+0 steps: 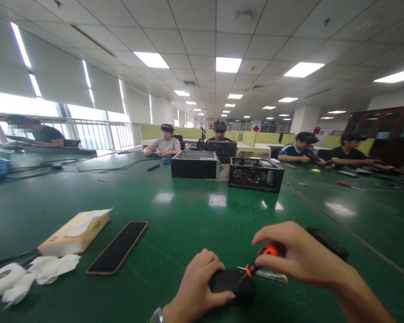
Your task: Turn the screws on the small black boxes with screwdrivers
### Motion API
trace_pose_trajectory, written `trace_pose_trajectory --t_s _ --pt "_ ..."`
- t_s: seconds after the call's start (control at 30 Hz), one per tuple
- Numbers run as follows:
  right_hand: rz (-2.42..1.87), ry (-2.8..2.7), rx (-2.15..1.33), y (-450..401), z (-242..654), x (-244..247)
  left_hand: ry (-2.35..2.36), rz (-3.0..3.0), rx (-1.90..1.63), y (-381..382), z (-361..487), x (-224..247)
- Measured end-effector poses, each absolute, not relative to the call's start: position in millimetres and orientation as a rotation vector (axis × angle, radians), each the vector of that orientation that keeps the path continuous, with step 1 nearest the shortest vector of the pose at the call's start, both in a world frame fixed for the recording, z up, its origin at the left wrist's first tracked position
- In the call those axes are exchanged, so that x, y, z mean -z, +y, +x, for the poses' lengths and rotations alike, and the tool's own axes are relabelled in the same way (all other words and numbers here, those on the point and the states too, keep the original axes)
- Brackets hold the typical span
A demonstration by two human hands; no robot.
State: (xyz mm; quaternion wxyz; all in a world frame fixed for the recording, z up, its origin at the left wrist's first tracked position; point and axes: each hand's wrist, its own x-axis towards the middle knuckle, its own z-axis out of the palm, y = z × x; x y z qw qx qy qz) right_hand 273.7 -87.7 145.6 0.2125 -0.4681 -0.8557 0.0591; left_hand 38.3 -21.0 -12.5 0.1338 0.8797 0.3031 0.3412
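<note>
My left hand (202, 282) is closed round the left side of a small black box (237, 287), its thumb lying on the near top edge. In my right hand (292, 251) is a screwdriver (252, 269) with an orange and black handle, tilted so its shaft runs down to the box top. The tip appears to meet the box near my left thumb; any screw there is too small to make out. Just beyond the box lies a small clear plastic packet (272, 276). A longer black object (328, 242) rests behind my right wrist.
On the green table (138, 197) lie a phone (119, 246), a tissue pack (76, 231) and crumpled tissues (52, 269) to the left. Two computer cases (195, 166) stand farther back. Another screwdriver (350, 185) lies at right. Several people sit round the table.
</note>
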Motion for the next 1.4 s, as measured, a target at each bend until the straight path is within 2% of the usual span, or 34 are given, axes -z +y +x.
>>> trace_pose_trajectory --t_s 0.17,0.63,0.8,0.97,1.13,1.3,1.4 --pt "-1.242 -2.417 -0.239 -88.8 275.4 -146.7 0.870 2.540 -1.008 -21.6 38.4 14.0" --pt "-1.359 -2.358 -0.175 -87.8 275.1 -146.1 0.888 2.551 -0.987 -22.8 38.2 10.9" --pt "-1.216 -2.416 -0.251 -88.7 274.9 -149.1 0.877 2.552 -0.996 -21.1 38.2 11.8" --pt "-1.346 -2.388 -0.190 -90.5 276.7 -150.3 0.869 2.576 -0.994 -21.2 38.6 11.5" --pt "-1.268 -2.416 -0.227 -90.3 276.0 -150.9 0.880 2.577 -0.990 -22.4 39.1 10.5" --pt "-1.467 -2.370 -0.145 -87.1 275.1 -146.6 0.870 2.584 -0.989 -21.7 39.1 11.7" --pt "-1.363 -2.377 -0.200 -87.6 274.7 -149.0 0.859 2.585 -1.013 -20.9 38.9 13.4"
